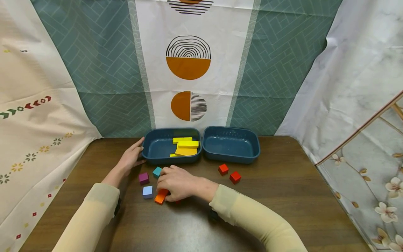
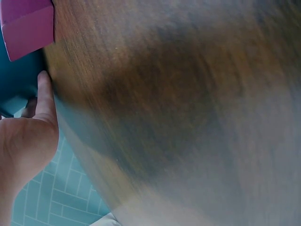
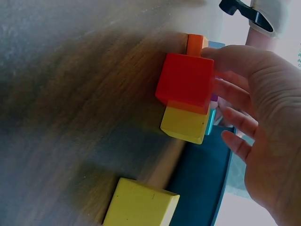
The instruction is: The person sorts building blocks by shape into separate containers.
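My left hand (image 1: pixel 128 159) rests at the left end of the left blue bin (image 1: pixel 157 161), its fingers extended along the wall. Straight fingers against that bin also show in the left wrist view. In front of the bins, my right hand (image 1: pixel 178 183) pinches an orange block (image 1: pixel 160 198) between thumb and fingers. Around it on the table are a teal cube (image 1: pixel 157 172), a purple cube (image 1: pixel 143 178) and a light blue cube (image 1: pixel 147 191). In the right wrist view, a red cube (image 3: pixel 186 80) and a yellow block (image 3: pixel 184 125) stand beside the fingers, mostly hidden from the head view.
Several yellow blocks (image 1: pixel 188 144) lie in the left bin's right half. A second blue bin (image 1: pixel 231 158) stands against it on the right. Two red cubes (image 1: pixel 223 169) sit in front of that bin. Another yellow block (image 3: pixel 138 202) shows in the right wrist view.
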A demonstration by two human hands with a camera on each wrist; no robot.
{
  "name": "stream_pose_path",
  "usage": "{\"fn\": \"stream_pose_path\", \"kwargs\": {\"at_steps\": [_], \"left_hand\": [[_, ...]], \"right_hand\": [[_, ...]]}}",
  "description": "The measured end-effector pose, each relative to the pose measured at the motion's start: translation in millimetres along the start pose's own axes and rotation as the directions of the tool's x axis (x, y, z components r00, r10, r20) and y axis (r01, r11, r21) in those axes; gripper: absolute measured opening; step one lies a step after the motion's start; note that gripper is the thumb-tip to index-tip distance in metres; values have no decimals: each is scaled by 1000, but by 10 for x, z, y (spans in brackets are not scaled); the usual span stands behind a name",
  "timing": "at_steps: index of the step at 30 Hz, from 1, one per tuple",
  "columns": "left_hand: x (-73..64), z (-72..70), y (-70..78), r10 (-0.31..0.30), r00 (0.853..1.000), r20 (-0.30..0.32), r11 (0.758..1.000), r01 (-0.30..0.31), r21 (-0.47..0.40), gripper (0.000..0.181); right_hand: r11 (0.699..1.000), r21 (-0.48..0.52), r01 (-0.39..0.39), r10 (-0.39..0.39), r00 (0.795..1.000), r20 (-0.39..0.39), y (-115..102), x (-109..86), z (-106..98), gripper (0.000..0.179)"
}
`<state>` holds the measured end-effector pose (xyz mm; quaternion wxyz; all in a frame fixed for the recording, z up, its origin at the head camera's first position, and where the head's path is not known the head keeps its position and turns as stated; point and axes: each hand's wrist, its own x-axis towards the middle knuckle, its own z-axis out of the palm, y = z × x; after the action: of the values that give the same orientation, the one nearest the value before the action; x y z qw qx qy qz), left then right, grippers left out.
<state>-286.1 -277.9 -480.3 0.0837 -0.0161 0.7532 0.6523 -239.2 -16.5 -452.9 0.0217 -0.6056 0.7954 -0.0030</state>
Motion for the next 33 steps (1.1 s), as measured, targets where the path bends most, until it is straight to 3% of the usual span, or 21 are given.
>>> {"fn": "stream_pose_path", "kwargs": {"at_steps": [33], "left_hand": [[5, -2, -3, 7, 1000, 4, 1000, -7, 7, 57]], "right_hand": [[997, -74, 4, 0, 998, 60, -32, 151, 21, 28]]}}
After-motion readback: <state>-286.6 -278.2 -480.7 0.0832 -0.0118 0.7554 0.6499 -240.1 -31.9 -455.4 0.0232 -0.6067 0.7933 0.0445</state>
